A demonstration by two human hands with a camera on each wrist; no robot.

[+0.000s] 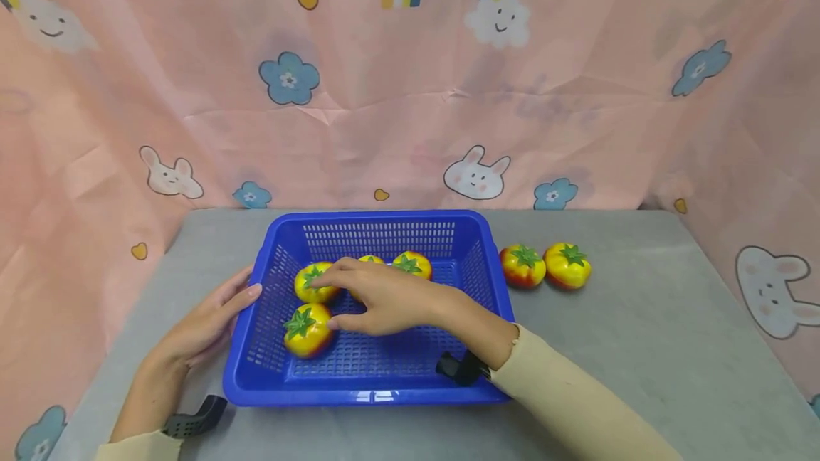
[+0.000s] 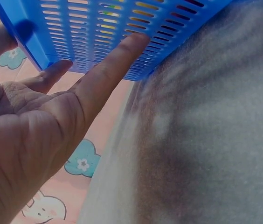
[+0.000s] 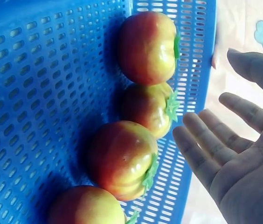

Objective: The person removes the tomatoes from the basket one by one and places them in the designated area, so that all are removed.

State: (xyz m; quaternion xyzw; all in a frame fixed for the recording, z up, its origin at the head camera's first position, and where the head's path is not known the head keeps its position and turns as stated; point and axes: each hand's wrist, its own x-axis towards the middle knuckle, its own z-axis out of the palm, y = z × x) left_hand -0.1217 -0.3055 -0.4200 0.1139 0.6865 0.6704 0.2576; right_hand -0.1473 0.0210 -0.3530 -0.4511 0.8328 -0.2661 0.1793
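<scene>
Several yellow-and-red tomatoes (image 1: 309,343) with green leafy tops lie in a blue plastic basket (image 1: 384,395). My right hand (image 1: 391,297) is over the basket, its fingers and thumb spread above the tomatoes at the left and hiding part of those behind. In the right wrist view the palm of the right hand (image 3: 248,163) faces a row of tomatoes (image 3: 122,158), with nothing held in it. My left hand (image 1: 201,326) holds the basket's left side, thumb on the rim and fingers (image 2: 108,70) along the slotted outer wall.
Two more tomatoes, one (image 1: 522,267) beside the basket's right wall and another (image 1: 567,266) just right of it, sit on the grey table (image 1: 640,347). A pink printed cloth (image 1: 384,126) hangs behind and at both sides.
</scene>
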